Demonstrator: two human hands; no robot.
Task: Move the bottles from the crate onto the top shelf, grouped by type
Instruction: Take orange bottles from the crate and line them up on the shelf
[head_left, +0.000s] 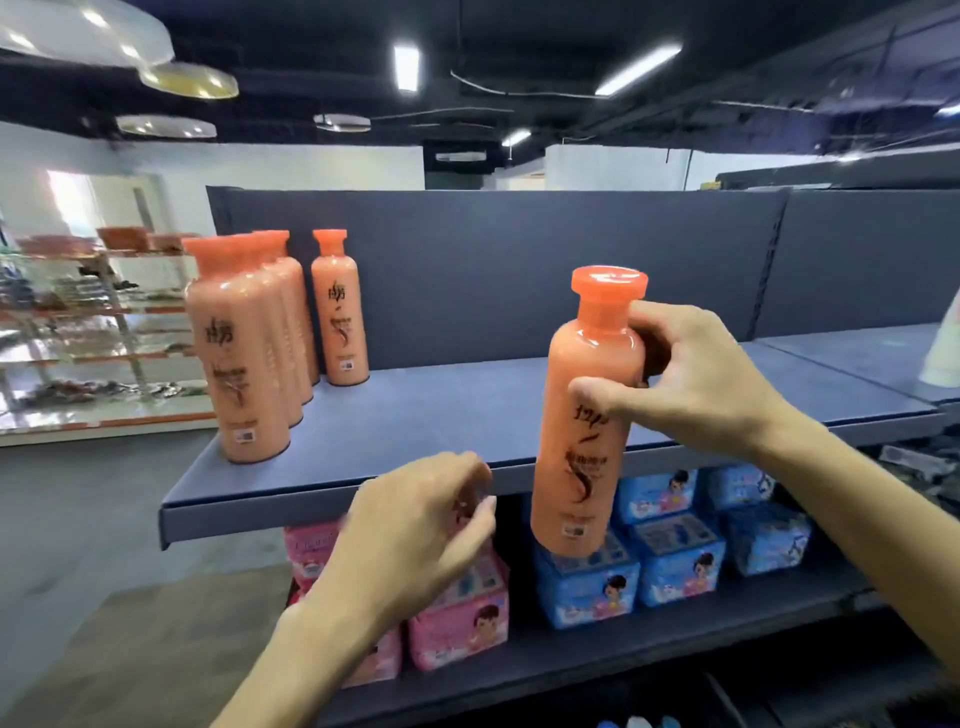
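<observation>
On the top shelf (467, 410), far left, orange bottles (249, 353) stand upright in a row, caps up. Below the shelf's front edge, the left hand (415, 525) hangs loosely curled, holding nothing. Right of it, the right hand (691, 379) grips an orange-capped bottle (587, 415) in front of the shelf edge, nearly upright.

Two bare, sleeveless forearms

We see orange plastic bottles (249, 343) standing on the grey top shelf (441, 415), at its left end. Wrapped packs (670, 545) sit on the shelf below.
</observation>
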